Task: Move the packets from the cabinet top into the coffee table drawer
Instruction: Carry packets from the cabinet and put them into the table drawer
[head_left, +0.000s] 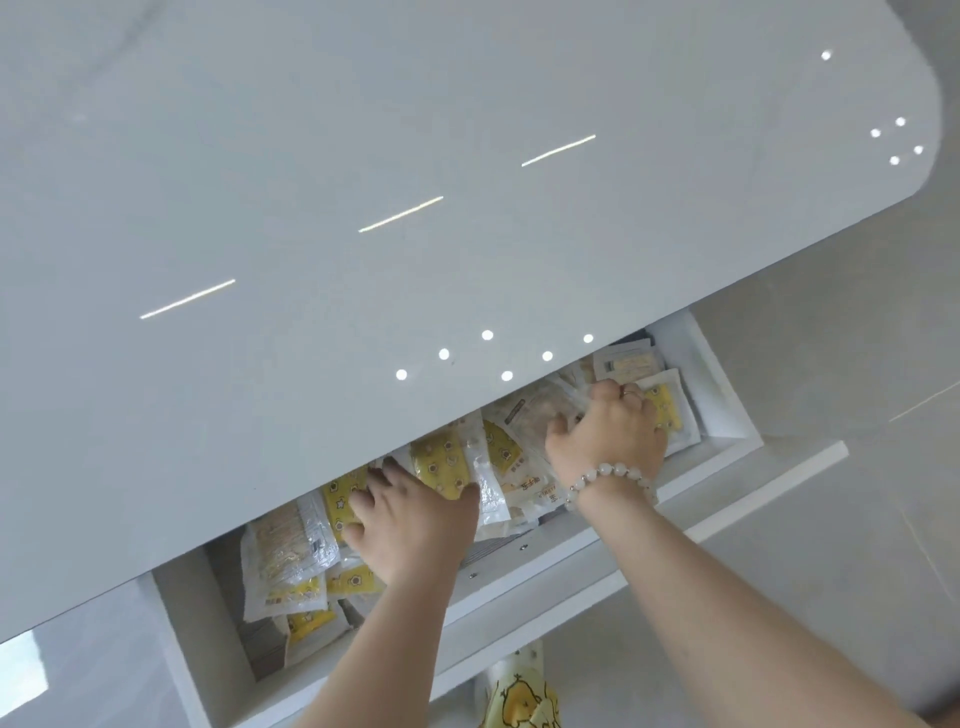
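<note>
While both hands reach into the open coffee table drawer (722, 395), many packets (447, 462) already lie inside. Left hand (410, 525) presses flat on them; right hand (608, 431) curls around some. Cabinet top is out of view, so any remainder is unknown.

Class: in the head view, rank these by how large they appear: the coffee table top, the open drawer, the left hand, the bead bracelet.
1. Coffee table top
2. Drawer
3. Left hand
4. Bead bracelet
</note>
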